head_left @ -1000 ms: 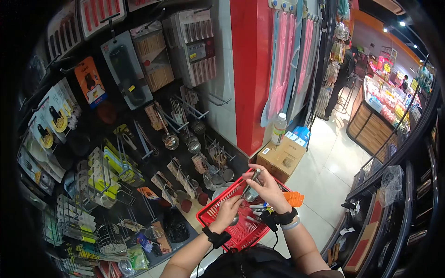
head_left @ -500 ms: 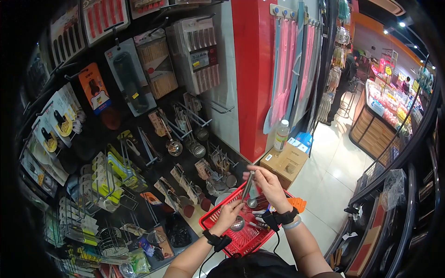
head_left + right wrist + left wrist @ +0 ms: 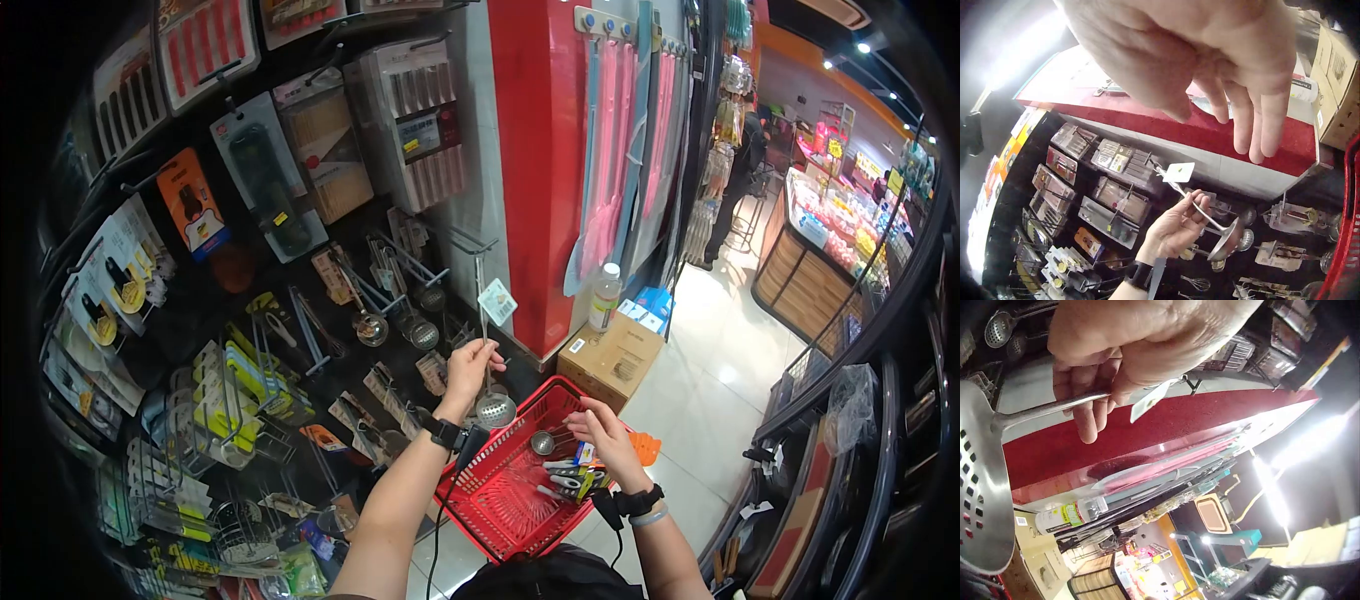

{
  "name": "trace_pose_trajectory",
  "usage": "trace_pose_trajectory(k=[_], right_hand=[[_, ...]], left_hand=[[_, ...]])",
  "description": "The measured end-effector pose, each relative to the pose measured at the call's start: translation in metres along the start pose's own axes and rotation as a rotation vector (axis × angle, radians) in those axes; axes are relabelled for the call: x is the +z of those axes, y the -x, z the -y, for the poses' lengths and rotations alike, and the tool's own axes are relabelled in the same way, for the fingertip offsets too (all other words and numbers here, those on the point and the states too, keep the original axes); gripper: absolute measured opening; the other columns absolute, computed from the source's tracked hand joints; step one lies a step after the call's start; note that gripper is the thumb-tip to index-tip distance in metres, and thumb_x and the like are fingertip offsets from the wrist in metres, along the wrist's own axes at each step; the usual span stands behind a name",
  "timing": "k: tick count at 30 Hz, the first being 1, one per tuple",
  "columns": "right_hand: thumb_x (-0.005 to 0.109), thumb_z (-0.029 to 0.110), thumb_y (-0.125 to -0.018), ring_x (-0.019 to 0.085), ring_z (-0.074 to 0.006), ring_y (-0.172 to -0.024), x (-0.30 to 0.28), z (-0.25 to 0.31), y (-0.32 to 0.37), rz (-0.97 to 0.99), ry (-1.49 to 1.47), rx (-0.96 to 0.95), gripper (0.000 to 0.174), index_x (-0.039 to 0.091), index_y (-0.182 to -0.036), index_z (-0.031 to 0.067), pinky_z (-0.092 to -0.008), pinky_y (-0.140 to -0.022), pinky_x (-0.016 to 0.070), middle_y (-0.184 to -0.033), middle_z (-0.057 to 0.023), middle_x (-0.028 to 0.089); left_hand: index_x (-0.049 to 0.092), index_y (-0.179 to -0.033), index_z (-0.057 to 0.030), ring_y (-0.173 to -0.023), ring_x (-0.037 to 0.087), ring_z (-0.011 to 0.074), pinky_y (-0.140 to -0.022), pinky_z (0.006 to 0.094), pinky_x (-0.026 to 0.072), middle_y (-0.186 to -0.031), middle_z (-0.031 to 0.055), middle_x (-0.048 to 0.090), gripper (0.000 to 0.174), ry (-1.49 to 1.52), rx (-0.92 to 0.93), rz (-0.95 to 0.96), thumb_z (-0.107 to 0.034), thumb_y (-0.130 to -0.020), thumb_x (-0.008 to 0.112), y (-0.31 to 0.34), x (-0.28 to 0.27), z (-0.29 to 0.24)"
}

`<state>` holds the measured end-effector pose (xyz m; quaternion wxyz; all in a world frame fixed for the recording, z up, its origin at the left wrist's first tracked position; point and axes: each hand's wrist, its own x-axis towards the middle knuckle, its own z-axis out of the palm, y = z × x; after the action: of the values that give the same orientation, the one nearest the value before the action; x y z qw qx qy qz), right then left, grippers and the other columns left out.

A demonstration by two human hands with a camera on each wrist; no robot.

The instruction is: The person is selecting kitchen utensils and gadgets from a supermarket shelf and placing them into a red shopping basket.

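My left hand (image 3: pixel 468 372) grips the thin metal handle of a slotted ladle (image 3: pixel 495 410), held upright with its bowl down beside the rack. A pale tag (image 3: pixel 497 300) hangs near the top of the handle. In the left wrist view the holed metal bowl (image 3: pixel 984 487) fills the left edge. My right hand (image 3: pixel 612 445) hovers over the right side of the red basket (image 3: pixel 505 500), its fingers extended and holding nothing. Inside the basket lie a small round metal strainer or ladle (image 3: pixel 543 442) and several handled utensils (image 3: pixel 567 482).
Hooks with ladles (image 3: pixel 370 328) and other packaged kitchen tools cover the dark wall on the left. Behind the basket stands a cardboard box (image 3: pixel 610 360) bearing a bottle (image 3: pixel 604 298), next to a red pillar (image 3: pixel 540 180). An orange piece (image 3: pixel 643 448) sticks out beyond the basket's right side.
Earlier both hands were together at the ladle's handle over the basket. Now the left hand has carried the ladle up and left toward the rack, while the right hand has come away and lower.
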<state>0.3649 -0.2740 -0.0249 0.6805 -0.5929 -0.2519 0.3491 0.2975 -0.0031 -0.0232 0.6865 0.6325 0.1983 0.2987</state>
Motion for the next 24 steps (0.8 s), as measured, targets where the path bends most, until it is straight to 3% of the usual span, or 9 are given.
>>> trace_pose_trajectory(k=[4, 6, 10, 24], right_hand=[[0.039, 0.022, -0.098, 0.058, -0.0171, -0.098, -0.012, -0.004, 0.007, -0.044, 0.061, 0.034, 0.035, 0.040, -0.127, 0.0035, -0.0278, -0.084, 0.0471, -0.107, -0.0112, 0.057], [0.043, 0.020, -0.097, 0.058, -0.0162, -0.095, -0.017, -0.007, 0.010, -0.052, 0.042, 0.036, 0.034, 0.041, -0.127, 0.0038, -0.0283, -0.083, 0.0481, -0.105, -0.0111, 0.059], [0.043, 0.019, -0.096, 0.059, -0.0168, -0.094, -0.028, -0.023, 0.015, -0.057, 0.073, 0.067, 0.034, 0.041, -0.127, 0.0039, -0.0283, -0.081, 0.0486, -0.105, -0.0113, 0.059], [0.046, 0.017, -0.095, 0.060, -0.0159, -0.091, -0.070, -0.066, 0.047, -0.254, 0.152, 0.169, 0.034, 0.044, -0.125, 0.0033, -0.0281, -0.078, 0.0487, -0.102, -0.0117, 0.061]], left_hand=[[0.062, -0.090, 0.0021, -0.061, 0.063, 0.0150, -0.056, 0.0232, 0.0469, -0.072, 0.0071, 0.062, 0.020, 0.001, -0.052, -0.025, -0.015, -0.091, 0.052, -0.008, -0.002, 0.007], [0.057, -0.098, 0.0056, -0.067, 0.063, 0.0147, -0.063, 0.0247, 0.0493, -0.076, 0.0070, 0.061, 0.022, -0.022, -0.088, -0.010, -0.014, -0.094, 0.047, -0.010, -0.005, 0.009], [0.057, -0.098, 0.0052, -0.069, 0.063, 0.0164, -0.064, 0.0260, 0.0492, -0.078, 0.0087, 0.061, 0.023, -0.019, -0.079, -0.052, -0.016, -0.094, 0.047, -0.029, -0.014, 0.016], [0.055, -0.097, 0.0049, -0.070, 0.064, 0.0198, -0.066, 0.0287, 0.0511, -0.082, 0.0120, 0.062, 0.021, 0.059, 0.056, -0.350, -0.013, -0.093, 0.046, -0.165, -0.094, 0.063]])
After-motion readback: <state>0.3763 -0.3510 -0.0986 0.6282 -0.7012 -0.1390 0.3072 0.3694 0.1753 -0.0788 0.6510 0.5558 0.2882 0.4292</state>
